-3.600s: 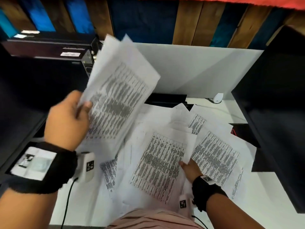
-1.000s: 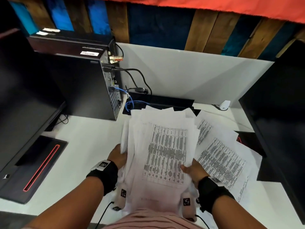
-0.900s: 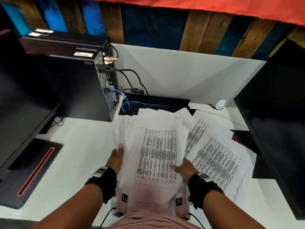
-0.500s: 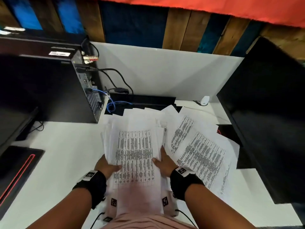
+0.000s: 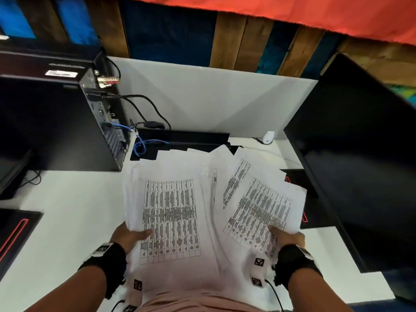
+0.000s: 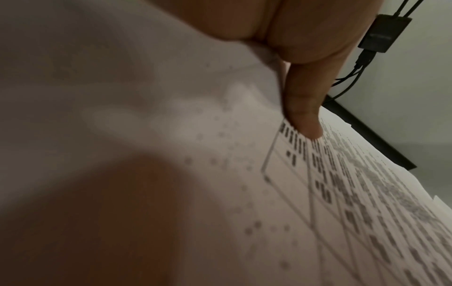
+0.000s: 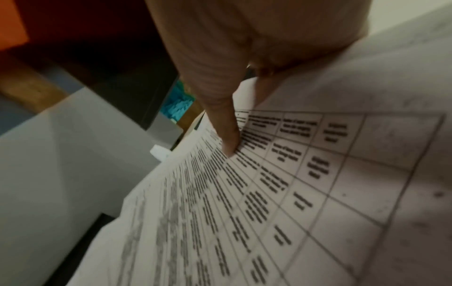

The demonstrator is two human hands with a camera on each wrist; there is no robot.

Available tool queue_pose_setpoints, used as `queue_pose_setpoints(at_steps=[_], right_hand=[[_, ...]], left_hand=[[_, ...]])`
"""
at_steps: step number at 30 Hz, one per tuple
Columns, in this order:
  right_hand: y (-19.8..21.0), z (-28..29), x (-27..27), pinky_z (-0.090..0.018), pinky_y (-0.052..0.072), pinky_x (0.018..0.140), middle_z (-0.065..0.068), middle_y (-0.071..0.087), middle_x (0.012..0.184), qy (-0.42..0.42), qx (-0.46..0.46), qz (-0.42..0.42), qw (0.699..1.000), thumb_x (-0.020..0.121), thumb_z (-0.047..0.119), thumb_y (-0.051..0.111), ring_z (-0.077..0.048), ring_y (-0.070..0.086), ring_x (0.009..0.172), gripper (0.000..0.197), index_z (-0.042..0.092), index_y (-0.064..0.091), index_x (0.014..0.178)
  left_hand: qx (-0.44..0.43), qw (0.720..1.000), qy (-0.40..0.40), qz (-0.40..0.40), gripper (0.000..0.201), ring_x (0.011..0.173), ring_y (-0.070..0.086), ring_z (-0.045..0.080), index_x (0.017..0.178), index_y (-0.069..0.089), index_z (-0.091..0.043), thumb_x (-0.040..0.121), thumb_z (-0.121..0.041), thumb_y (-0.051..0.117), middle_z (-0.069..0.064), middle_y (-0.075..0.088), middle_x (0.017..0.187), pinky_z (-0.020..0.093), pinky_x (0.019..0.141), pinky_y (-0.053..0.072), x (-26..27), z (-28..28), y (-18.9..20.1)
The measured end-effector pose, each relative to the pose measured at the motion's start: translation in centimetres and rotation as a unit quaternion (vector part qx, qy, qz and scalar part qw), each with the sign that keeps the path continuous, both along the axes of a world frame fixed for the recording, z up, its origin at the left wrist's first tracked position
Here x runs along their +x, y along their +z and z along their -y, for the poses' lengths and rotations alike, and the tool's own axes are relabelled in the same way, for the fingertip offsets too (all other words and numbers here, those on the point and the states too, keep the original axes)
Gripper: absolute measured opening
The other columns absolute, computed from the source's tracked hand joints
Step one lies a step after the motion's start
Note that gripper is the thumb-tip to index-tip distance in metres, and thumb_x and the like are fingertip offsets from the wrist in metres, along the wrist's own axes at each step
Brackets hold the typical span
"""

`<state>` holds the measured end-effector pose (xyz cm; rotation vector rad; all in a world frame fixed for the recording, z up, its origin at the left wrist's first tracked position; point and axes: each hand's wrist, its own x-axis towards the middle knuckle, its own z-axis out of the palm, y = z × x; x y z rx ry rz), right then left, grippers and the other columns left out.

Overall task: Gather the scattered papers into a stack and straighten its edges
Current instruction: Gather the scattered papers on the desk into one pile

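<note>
A white worktop (image 5: 67,199) meets a white partition (image 5: 213,97) along its far edge. Behind stand wood planks (image 5: 231,41) and blue panels (image 5: 168,34) under orange fabric (image 5: 292,10). Black monitors (image 5: 360,165) flank both sides; a computer tower (image 5: 56,122) stands at the far left corner.

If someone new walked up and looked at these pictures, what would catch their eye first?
First the sprawl of printed papers covering the middle of the white desk, tables of text facing up. The left hand grips the main pile at its near left edge, while the right hand holds skewed sheets fanned to the right. Behind, a black computer tower with a blue cable stands at far left.
</note>
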<state>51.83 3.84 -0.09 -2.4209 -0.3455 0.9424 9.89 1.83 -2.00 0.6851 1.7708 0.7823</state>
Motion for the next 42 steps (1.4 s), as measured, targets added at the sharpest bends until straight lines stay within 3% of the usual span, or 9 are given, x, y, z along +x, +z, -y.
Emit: queue_pose_setpoints(at_steps=[5,8,19,24,28,32,36,39,42], right_hand=[[0.4,-1.9,-1.8,-0.041,0.047,0.098,-0.018,0.060,0.129,0.138,0.056,0.029,0.988,0.079,0.038,0.071,-0.036,0.058,0.116,0.066,0.004,0.050,0.132],[1.3,-2.7,-1.9,-0.042,0.055,0.084,-0.014,0.069,0.098,0.171,0.053,0.046,0.983,0.076,0.022,0.070,-0.031,0.066,0.088,0.041,0.006,0.064,0.114],[17.6,-4.4,-5.4,-0.031,0.041,0.064,-0.011,0.056,0.070,0.208,0.227,0.352,0.884,0.086,0.012,0.053,-0.039,0.064,0.074,0.021,0.009,0.066,0.102],[23.9,-3.9,-6.4,-0.032,0.048,0.065,-0.006,0.065,0.074,0.192,0.453,0.290,0.821,0.084,0.022,0.064,-0.014,0.059,0.068,0.021,0.013,0.066,0.103],[25.9,-3.3,-7.3,-0.026,0.055,0.074,0.018,0.070,0.076,0.181,0.541,0.178,0.802,0.080,0.022,0.073,-0.004,0.068,0.077,0.012,0.025,0.071,0.091],[23.4,-4.3,-8.8,-0.026,0.052,0.064,0.012,0.068,0.071,0.249,0.499,0.095,0.824,0.080,0.009,0.074,-0.008,0.062,0.067,0.016,0.022,0.065,0.080],[15.2,-5.6,-11.5,-0.018,0.053,0.056,-0.003,0.069,0.080,0.319,0.330,-0.011,0.888,0.080,0.003,0.071,-0.018,0.066,0.068,0.022,0.012,0.065,0.099],[7.9,-5.9,-12.9,-0.038,0.059,0.077,-0.018,0.073,0.101,0.362,0.205,-0.066,0.907,0.074,0.007,0.079,-0.031,0.071,0.086,0.033,0.008,0.067,0.105],[3.6,-5.3,-14.0,-0.031,0.050,0.085,-0.015,0.066,0.118,0.387,0.123,-0.047,0.913,0.074,0.017,0.081,-0.028,0.065,0.102,0.057,0.006,0.054,0.123]], left_hand=[[0.001,1.000,0.002,0.031,0.081,0.121,0.052,0.033,0.132,0.045,0.004,0.064,-0.014,0.086,0.006,0.057,0.119,0.038,0.103,0.036,-0.7,-0.1,-1.1],[-0.001,0.999,0.001,0.041,0.083,0.119,0.055,0.032,0.131,0.048,0.000,0.061,-0.019,0.089,0.014,0.062,0.124,0.040,0.106,0.037,-1.4,-0.1,-2.0],[0.019,0.999,0.001,0.040,0.057,0.109,0.061,0.030,0.115,0.057,-0.002,0.065,-0.003,0.084,0.013,0.067,0.108,0.033,0.095,0.041,-1.2,-0.2,-1.9],[0.016,0.999,-0.008,0.036,0.064,0.107,0.063,0.030,0.118,0.058,-0.003,0.061,-0.010,0.088,0.014,0.068,0.111,0.038,0.100,0.044,-1.4,-0.2,-1.9],[0.007,0.999,-0.006,0.033,0.053,0.106,0.061,0.030,0.116,0.058,-0.002,0.069,-0.009,0.083,0.014,0.067,0.111,0.033,0.094,0.043,-1.3,-0.2,-1.6],[0.015,0.999,0.005,0.047,0.093,0.120,0.056,0.028,0.131,0.054,-0.007,0.057,-0.061,0.071,0.013,0.062,0.128,0.032,0.101,0.039,-1.5,-0.1,-1.0],[-0.021,0.996,0.044,0.079,0.134,0.145,0.025,0.021,0.149,0.030,-0.019,0.041,-0.098,0.042,0.002,0.029,0.156,0.040,0.118,0.019,-1.7,-0.3,-1.1],[0.001,0.996,0.031,0.083,0.132,0.140,0.034,0.020,0.144,0.041,-0.019,0.037,-0.096,0.052,0.001,0.042,0.148,0.038,0.117,0.021,-1.4,-0.2,-0.3],[0.033,0.997,0.016,0.075,0.094,0.121,0.055,0.020,0.127,0.058,-0.013,0.054,-0.070,0.075,0.000,0.063,0.121,0.030,0.105,0.036,-0.9,0.0,0.6]])
